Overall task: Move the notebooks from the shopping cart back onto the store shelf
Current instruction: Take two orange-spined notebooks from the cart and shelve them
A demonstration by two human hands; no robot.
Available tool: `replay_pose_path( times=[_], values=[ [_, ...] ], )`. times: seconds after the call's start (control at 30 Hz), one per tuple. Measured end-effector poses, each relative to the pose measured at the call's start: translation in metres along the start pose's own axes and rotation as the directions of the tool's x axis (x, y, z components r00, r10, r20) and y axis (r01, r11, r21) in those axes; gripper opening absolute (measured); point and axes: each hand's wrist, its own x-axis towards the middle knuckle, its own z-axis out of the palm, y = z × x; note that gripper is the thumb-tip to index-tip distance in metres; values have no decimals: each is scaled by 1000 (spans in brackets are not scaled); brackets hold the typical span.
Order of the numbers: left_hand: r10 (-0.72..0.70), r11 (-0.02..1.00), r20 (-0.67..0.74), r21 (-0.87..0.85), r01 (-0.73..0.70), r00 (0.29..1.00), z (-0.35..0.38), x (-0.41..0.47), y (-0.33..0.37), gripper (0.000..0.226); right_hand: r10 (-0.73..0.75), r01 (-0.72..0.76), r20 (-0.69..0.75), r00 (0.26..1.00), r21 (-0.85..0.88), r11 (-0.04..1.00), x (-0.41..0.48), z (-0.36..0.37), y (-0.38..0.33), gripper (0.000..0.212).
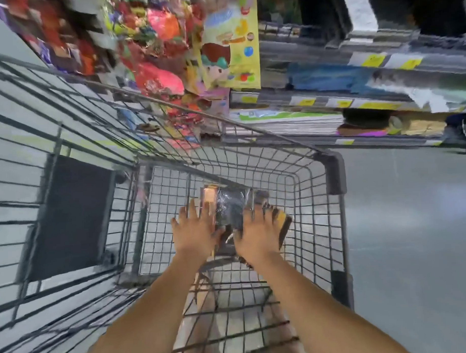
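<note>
1. Notebooks [229, 210], a small stack in glossy wrap, lie on the wire floor of the shopping cart [332, 173], near its far right corner.
2. The left hand [194, 230] and right hand [257, 233] rest on top, fingers spread flat, gripping nothing.
3. Probably light, stiff and slippery; pinch the side edges.
4. Their long axis points away, toward the store shelf [291, 126].

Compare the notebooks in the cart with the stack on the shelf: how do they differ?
The notebooks in the cart are dark, shiny-wrapped and fanned askew; the shelf stack is pale with a green-white top, edges squared. The left hand and right hand rest on the notebooks; the shelf stack is untouched. Both lie flat.
</note>
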Motion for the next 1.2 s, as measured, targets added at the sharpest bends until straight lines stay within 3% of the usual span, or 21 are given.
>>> replay_pose_path(
  times=[0.1,0.23,0.43,0.6,0.73,0.8,0.9,0.97,1.07,1.13,1.2],
  values=[
    [-81,975,67,-202,93,994,21,23,-3,92,11,-10,-11,1000,46,999,22,19,0,62],
    [-113,807,133,-565,169,985,42,51,-6,86,24,-21,-32,999,91,996,38,37,2,67],
    [-88,633,148,-755,170,985,51,65,-28,73,68,-54,-129,989,112,992,47,64,-3,76],
    [-184,477,76,-865,157,980,51,67,-49,70,40,-10,-139,989,210,978,52,75,-22,81],
    [-165,156,206,-960,231,965,38,64,-70,56,61,-18,-102,993,381,925,52,74,-44,83],
    [-82,75,249,-964,255,965,31,63,-80,51,115,-75,-30,993,593,802,52,73,-54,82],
    [-1,-16,287,-958,287,958,27,65,-87,46,184,-194,127,975,891,411,50,66,-63,69],
    [26,-15,293,-956,294,956,25,65,-83,51,216,-237,185,959,940,245,47,57,-58,48],
    [64,37,310,-951,308,949,20,65,-66,67,269,-285,242,932,949,132,40,46,-42,22],
    [14,77,271,-960,270,962,18,63,-52,46,311,-297,263,913,952,68,37,44,-28,19],
    [-120,42,227,-972,233,966,23,64,-42,39,359,-297,282,890,955,-14,35,41,-12,24]
  ],
)
